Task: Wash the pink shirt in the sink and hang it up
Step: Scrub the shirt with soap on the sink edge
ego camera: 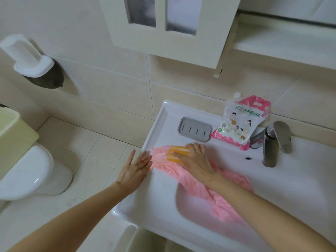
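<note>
Flat left hand (135, 170) pins the crumpled pink fabric shirt (163, 163) while the right hand (195, 160) grips a rectangular yellow soap bar (177, 154), which may slip free if wet.

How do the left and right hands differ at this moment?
The left hand lies flat with straight fingers and holds nothing; the right hand grips the orange soap. The left hand touches only the edge of the shirt at the rim of the sink; the right hand presses the soap onto the shirt farther in. Both are bare and on the shirt.
</note>
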### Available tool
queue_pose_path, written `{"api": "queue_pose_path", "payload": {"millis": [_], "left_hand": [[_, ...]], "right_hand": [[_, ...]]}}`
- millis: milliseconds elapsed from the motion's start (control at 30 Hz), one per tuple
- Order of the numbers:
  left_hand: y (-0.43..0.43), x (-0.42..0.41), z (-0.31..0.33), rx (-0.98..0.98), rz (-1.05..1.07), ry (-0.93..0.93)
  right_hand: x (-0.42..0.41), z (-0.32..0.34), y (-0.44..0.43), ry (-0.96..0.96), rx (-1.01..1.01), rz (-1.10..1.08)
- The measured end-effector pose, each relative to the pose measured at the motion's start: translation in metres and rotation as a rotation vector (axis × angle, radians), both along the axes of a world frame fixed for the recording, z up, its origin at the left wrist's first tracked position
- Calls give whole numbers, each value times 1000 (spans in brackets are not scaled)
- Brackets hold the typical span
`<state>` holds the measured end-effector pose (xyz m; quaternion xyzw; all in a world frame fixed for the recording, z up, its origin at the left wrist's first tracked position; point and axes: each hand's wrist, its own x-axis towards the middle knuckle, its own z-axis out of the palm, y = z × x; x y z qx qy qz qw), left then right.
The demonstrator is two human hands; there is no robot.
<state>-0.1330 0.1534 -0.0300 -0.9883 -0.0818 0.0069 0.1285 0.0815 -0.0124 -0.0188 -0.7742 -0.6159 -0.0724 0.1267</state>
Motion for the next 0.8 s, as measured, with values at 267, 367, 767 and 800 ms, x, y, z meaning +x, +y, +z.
{"api": "queue_pose_path", "payload": {"millis": [267, 367, 767, 800], "left_hand": [[-3, -13, -5, -66, 28, -38], [-4, -9, -5, -56, -8, -95], [-2, 65, 29, -367, 384, 72], [-2, 70, 27, -360, 400, 146]], "right_hand": [[28, -14, 11, 181, -15, -285], [61, 6, 12, 268, 43, -375], [95, -2, 48, 465, -172, -318], [87, 1, 48, 443, -72, -321]]}}
